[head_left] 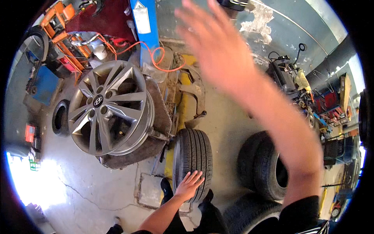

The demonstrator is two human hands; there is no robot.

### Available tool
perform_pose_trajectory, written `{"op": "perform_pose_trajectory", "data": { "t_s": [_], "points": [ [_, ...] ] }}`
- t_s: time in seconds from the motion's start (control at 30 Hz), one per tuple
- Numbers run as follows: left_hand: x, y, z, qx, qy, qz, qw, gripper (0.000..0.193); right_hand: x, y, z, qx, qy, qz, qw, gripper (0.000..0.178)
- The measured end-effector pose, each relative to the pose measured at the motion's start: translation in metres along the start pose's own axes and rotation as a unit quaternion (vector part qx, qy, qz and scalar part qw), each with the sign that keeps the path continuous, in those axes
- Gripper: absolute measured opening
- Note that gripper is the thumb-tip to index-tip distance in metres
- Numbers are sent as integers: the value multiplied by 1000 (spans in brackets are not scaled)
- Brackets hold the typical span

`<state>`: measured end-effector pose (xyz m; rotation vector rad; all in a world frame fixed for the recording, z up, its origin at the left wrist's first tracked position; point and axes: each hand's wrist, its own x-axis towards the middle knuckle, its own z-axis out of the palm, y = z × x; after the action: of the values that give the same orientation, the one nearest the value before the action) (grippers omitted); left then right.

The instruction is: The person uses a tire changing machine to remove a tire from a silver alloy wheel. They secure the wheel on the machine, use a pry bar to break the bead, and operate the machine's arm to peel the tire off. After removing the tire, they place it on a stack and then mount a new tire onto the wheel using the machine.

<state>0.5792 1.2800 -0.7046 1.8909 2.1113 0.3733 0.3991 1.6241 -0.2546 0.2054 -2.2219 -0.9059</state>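
My left hand lies flat on the tread of a black tyre, its fingers spread. The tyre stands upright on the floor in front of my legs. My right hand is raised high with the arm stretched forward. It is somewhat blurred, but its fingers are apart and I see nothing in it. To the left of the tyre, a grey spoked alloy wheel rim without a tyre rests on a dark, worn support.
Several loose tyres stand and lie at my right. A blue post rises ahead, with an orange hose looping past it. Another tyre leans at the far left. Cluttered tools and parts line the right wall.
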Motion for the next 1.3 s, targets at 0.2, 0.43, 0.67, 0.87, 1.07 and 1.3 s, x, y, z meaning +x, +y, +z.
{"op": "perform_pose_trajectory", "data": {
  "t_s": [0.2, 0.43, 0.67, 0.87, 1.07, 1.3],
  "points": [
    [7, -17, -10, -95, -17, -48, 994, 78, 77, 67, 24, -182, -329, -73, 924, 54],
    [10, -24, -13, -34, -17, -81, 996, 72, 31, 110, 104, -130, -267, 26, 954, 64],
    [13, 7, 15, -57, -32, -191, 979, 69, -172, -172, 208, 163, -350, 66, 920, 42],
    [14, 13, 48, -7, -16, -219, 976, 75, -303, -237, 285, 194, -716, 47, 669, 21],
    [34, 16, 39, -9, -28, -238, 971, 81, -420, -107, 286, 203, -667, 73, 713, 29],
    [156, -57, -16, 7, -19, -225, 974, 84, -525, -34, 329, 296, -526, 350, 716, 29]
  ]
}}
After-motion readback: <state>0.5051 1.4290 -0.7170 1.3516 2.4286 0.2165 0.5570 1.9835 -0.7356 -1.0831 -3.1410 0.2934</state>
